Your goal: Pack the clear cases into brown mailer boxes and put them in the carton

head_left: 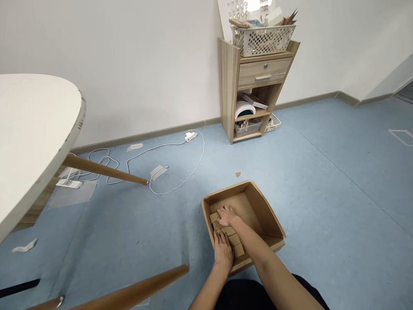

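1. Head view, sole view: a left hand (222, 252), open and flat with fingers spread, not clenched, pressed down on the near row of contents at the front of the box.
2. A right hand (226, 215), likewise open and flat, reaching across from the lower right and lying on the same row further in; no clear grasp shown by either hand.
3. Small tan rectangular blocks (234, 238), probably cardboard, set side by side in a row beneath and between the hands, inside the box.
4. An open brown corrugated cardboard box (263, 206), flaps spread, standing on a blue vinyl floor (322, 172).
5. A white bench (32, 137) with tapered wooden legs, at left.
6. A white cable (155, 147), looped on the floor beyond.
7. A light-wood cabinet (229, 86) against the wall, topped by a white plastic basket (263, 41).
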Available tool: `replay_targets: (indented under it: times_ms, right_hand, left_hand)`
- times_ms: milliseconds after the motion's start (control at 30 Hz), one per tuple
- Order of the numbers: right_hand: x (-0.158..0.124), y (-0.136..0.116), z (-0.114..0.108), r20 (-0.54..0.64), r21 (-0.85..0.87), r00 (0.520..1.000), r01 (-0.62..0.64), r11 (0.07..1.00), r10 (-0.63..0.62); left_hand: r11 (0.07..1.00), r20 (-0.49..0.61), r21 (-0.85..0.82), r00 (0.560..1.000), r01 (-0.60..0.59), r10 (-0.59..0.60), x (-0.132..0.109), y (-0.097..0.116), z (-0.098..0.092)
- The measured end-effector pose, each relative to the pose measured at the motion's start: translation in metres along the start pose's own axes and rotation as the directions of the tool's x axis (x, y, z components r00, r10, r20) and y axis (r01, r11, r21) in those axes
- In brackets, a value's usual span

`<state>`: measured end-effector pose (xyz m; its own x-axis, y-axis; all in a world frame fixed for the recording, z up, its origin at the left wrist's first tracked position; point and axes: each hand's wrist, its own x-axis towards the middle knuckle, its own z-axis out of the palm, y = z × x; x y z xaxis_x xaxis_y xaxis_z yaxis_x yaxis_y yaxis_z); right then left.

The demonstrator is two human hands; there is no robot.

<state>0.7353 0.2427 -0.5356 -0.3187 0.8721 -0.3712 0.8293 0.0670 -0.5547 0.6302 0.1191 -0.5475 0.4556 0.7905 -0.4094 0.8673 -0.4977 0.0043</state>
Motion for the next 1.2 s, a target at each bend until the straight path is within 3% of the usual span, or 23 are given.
replay_targets:
  times_ms: [133, 267, 367, 500, 667, 767, 833, 933, 1067, 1200]
  right_hand:
    - [-0.02, -0.007, -0.027, -0.051, -0.037, 0.996, -0.072, 0.997, 0.07]
    - [-0.077, -0.02, -0.075, -0.08, -0.051, 0.976, -0.208, 0.977, 0.203]
    - [-0.14, -0.044, -0.117, 0.027, -0.067, 0.952, -0.303, 0.951, 0.305]
    - [-0.227, -0.096, -0.175, 0.092, -0.105, 0.941, -0.316, 0.943, 0.326]
    - [-0.304, -0.187, -0.242, 0.051, 0.087, 0.963, -0.268, 0.96, 0.264]
    - [-0.333, -0.25, -0.28, 0.036, 0.189, 0.98, -0.197, 0.962, 0.193]
    - [-0.346, -0.291, -0.3, 0.03, 0.244, 0.991, -0.137, 0.96, 0.134]
    - [-0.359, -0.345, -0.316, -0.01, 0.294, 0.998, -0.051, 0.955, 0.056]
    - [-0.364, -0.402, -0.307, -0.055, 0.282, 0.998, 0.018, 0.959, -0.002]
    - [-0.354, -0.461, -0.273, -0.053, 0.253, 0.997, 0.069, 0.965, -0.057]
  left_hand:
    - [1.0, 0.051, -0.02, 0.999, -0.015, 0.016, -0.009, -0.001, -0.029]
    - [0.983, 0.141, -0.156, 0.983, -0.093, 0.115, -0.047, 0.009, -0.096]
    - [0.958, 0.174, -0.255, 0.969, -0.127, 0.175, -0.095, 0.021, -0.164]
    - [0.901, 0.16, -0.415, 0.964, -0.129, 0.212, -0.171, 0.025, -0.274]
    - [0.8, -0.085, -0.585, 0.991, -0.13, 0.098, -0.274, -0.001, -0.417]
    - [0.753, -0.216, -0.648, 0.976, -0.115, -0.037, -0.335, -0.024, -0.473]
    - [0.724, -0.263, -0.683, 0.957, -0.093, -0.125, -0.371, -0.039, -0.49]
    - [0.702, -0.291, -0.711, 0.924, -0.035, -0.248, -0.418, -0.063, -0.492]
    - [0.728, -0.307, -0.685, 0.896, 0.025, -0.319, -0.466, -0.102, -0.467]
    - [0.787, -0.293, -0.6, 0.875, 0.146, -0.385, -0.508, -0.16, -0.427]
